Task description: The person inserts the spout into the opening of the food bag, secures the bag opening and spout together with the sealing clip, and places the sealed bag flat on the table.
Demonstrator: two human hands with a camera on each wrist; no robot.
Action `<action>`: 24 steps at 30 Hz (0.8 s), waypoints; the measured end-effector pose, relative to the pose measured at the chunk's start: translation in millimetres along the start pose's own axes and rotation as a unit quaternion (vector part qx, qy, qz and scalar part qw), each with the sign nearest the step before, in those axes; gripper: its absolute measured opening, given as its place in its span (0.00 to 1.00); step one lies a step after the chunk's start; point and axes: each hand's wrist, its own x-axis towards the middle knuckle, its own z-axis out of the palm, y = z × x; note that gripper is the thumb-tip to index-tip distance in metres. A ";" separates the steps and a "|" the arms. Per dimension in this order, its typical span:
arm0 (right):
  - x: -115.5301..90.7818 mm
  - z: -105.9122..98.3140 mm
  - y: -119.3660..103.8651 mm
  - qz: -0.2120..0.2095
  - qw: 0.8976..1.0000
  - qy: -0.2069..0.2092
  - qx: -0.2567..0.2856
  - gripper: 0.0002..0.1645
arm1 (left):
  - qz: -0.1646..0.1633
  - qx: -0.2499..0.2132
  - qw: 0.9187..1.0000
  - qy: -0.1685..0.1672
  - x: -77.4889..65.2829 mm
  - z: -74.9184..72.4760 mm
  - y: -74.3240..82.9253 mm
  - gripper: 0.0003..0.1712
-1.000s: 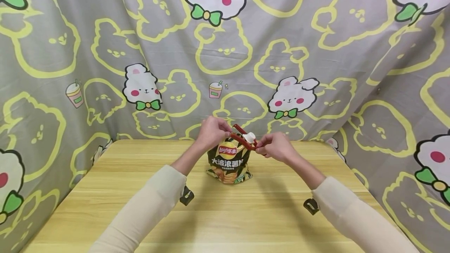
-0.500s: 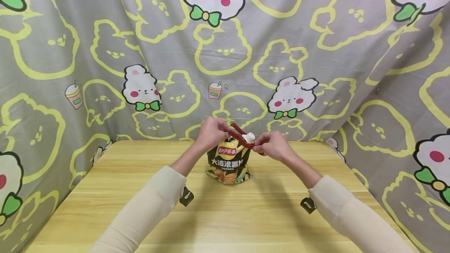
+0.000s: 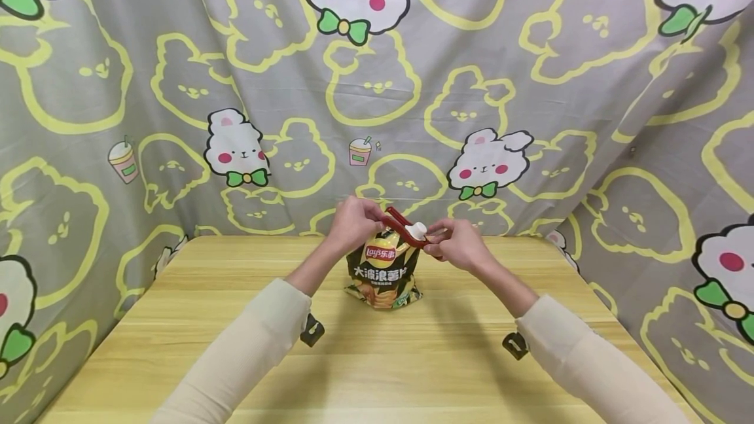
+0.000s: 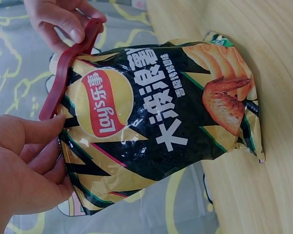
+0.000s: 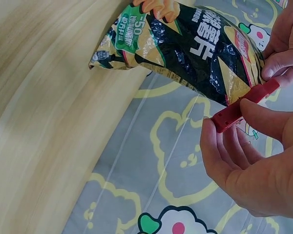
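Note:
In the head view a black and gold Lay's chip bag [image 3: 381, 273] stands on the table in front of me. A red bag clip [image 3: 403, 230] with a white spout cap [image 3: 418, 230] lies along the top edge of the bag, its two arms apart at the left end. My left hand [image 3: 353, 222] pinches the bag's top left corner, the thumb close to the clip's end in the left wrist view. My right hand [image 3: 458, 245] pinches the right end of the clip; in the right wrist view thumb and fingers [image 5: 215, 146] take that red end between them.
A pale wooden table [image 3: 377, 371] lies under the bag. Behind and at both sides hangs a grey curtain [image 3: 377, 116] with cartoon animals. A black wrist mount [image 3: 312, 330] shows at the left sleeve, another [image 3: 516, 345] at the right.
My right hand and the clip have shifted slightly left along the bag's top edge, toward the left hand. The left hand and the bag have hardly moved.

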 end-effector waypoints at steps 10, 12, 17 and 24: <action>2.6 1.8 2.8 -0.009 1.000 0.007 0.005 0.15 | 0.005 0.004 1.000 0.005 -0.5 -0.2 -0.7 0.03; 3.0 2.1 3.1 -0.006 1.000 0.010 0.007 0.14 | 0.006 0.008 1.000 0.008 -0.5 -0.2 -0.6 0.03; 3.7 4.0 4.8 0.001 1.000 0.021 0.010 0.14 | 0.007 0.013 1.000 0.011 -0.7 -0.2 -0.6 0.02; 3.9 7.0 5.5 0.005 0.999 0.036 0.014 0.12 | -0.006 -0.001 1.000 0.022 -1.3 -0.6 -0.2 0.09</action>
